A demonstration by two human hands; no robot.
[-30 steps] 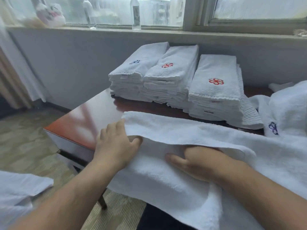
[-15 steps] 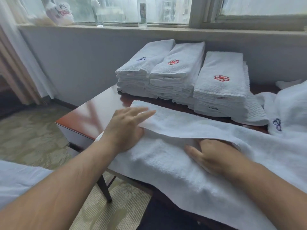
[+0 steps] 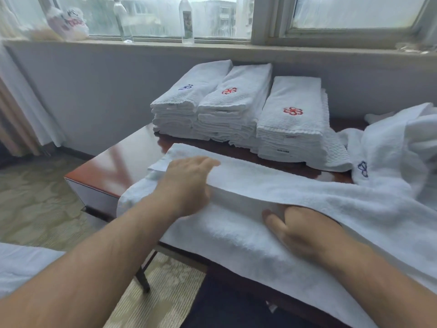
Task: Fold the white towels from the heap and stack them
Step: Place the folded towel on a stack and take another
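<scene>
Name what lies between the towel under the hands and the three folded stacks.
Only a bare strip of dark wooden table, as the head view shows.

Pale daylight is coming through the wide window, two clear bottles are standing on its sill above a grey wall, a glossy reddish table is reflecting the light, and a curtain is hanging left over patterned carpet.

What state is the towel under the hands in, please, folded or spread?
Partly folded: towel doubled lengthwise, left hand flat on top, right hand inside the fold.
</scene>
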